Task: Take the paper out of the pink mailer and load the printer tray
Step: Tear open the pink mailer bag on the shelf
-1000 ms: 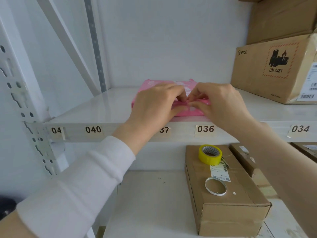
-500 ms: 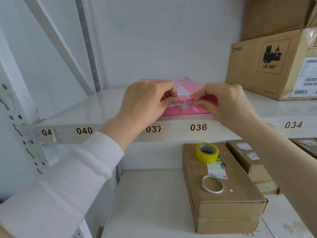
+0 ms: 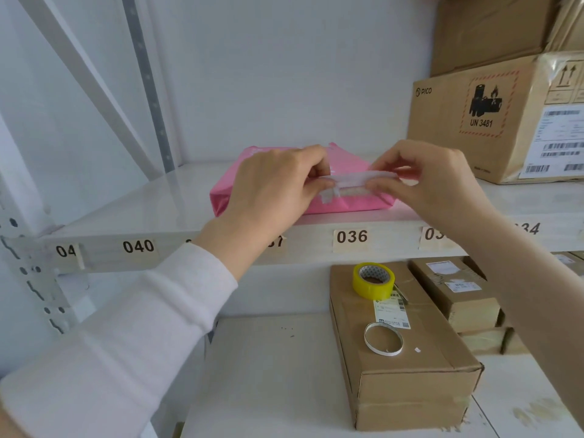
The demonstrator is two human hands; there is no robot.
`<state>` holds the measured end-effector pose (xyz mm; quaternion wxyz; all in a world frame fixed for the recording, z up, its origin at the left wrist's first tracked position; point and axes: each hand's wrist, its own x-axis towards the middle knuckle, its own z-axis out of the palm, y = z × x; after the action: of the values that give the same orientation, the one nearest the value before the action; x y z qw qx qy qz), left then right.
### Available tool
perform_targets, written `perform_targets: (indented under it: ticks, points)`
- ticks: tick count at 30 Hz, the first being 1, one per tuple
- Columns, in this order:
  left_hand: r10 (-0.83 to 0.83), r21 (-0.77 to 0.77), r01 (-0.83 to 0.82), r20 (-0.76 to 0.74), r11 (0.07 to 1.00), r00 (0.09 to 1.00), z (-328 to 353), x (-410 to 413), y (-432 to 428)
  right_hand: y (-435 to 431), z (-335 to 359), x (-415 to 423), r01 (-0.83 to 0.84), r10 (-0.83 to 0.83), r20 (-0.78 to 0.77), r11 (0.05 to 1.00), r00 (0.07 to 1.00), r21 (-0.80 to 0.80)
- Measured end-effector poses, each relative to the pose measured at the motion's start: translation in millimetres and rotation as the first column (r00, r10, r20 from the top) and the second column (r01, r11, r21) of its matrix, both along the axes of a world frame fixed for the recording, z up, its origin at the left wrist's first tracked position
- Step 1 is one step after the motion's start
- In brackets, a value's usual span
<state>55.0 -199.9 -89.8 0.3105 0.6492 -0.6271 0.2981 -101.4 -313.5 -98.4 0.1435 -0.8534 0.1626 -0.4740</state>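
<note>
A pink mailer [image 3: 350,165] lies flat on the upper white shelf [image 3: 132,203], near its front edge above label 036. My left hand [image 3: 275,184] rests on the mailer's left part and pinches its front edge. My right hand [image 3: 423,175] pinches the other end of a pale tape strip [image 3: 363,178] stretched between both hands along the mailer's near edge. A short bit of the strip still sticks to the pink surface. No paper and no printer are in view.
A PICO cardboard box [image 3: 493,118] stands on the same shelf to the right, with another box on top. Below, a long cardboard box [image 3: 407,368] carries a yellow tape roll [image 3: 373,279] and a thin white ring [image 3: 384,339]. More small boxes [image 3: 455,289] sit beside it.
My hands have drawn apart, my right hand pulling rightward, and the pale strip now spans between them, lifted off the mailer's edge. The camera has shifted slightly.
</note>
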Motion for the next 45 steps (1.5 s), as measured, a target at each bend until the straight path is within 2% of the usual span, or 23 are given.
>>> perform_targets:
  ticks: [3,7,10,15,18,19,21,23,25,33,41,45]
  points:
    - [-0.002,0.019,0.002,-0.004,1.000,1.000,5,0,0,-5,-1,-2,0.039,-0.040,0.077,0.999,0.996,0.019]
    - [0.013,0.036,-0.013,0.006,0.999,1.000,7,0,1,-7,4,2,0.093,-0.094,0.058,0.995,0.994,0.016]
    - [0.030,0.068,-0.032,0.034,0.997,0.999,9,-2,0,-10,5,3,0.078,-0.078,0.071,0.997,0.994,0.007]
    - [-0.046,0.143,0.038,0.054,0.989,0.997,10,-18,-14,-10,3,2,0.061,-0.061,0.075,0.998,0.995,0.009]
    - [-0.013,0.165,-0.002,0.094,0.986,0.996,12,-19,-22,-9,2,-2,0.028,-0.029,0.116,0.999,0.993,0.016]
    - [-0.005,0.163,-0.010,0.095,0.987,0.996,13,-19,-24,-9,1,-3,0.022,-0.018,0.115,0.999,0.993,-0.032]
    - [0.002,0.166,-0.017,0.092,0.986,0.996,16,-18,-24,-8,-3,-5,0.038,-0.018,0.078,0.964,0.997,-0.262]
    - [-0.002,0.187,-0.014,0.086,0.982,0.996,19,-18,-23,-10,-7,-7,0.080,-0.080,0.020,0.873,0.997,-0.482]
    - [-0.008,0.211,-0.005,0.061,0.978,0.998,21,-17,-23,-9,-9,-10,0.117,-0.161,-0.026,0.810,0.987,-0.575]
    - [0.014,0.252,-0.019,0.020,0.968,1.000,25,-14,-25,-12,-4,-8,0.161,-0.264,-0.045,0.704,0.963,-0.692]
    - [0.029,0.243,-0.032,0.016,0.970,0.999,23,-15,-25,-10,-4,-16,0.116,-0.255,-0.136,0.771,0.957,-0.627]
    - [0.041,0.245,-0.045,0.023,0.969,0.999,22,-17,-24,-12,-4,-22,0.075,-0.240,-0.174,0.764,0.955,-0.641]
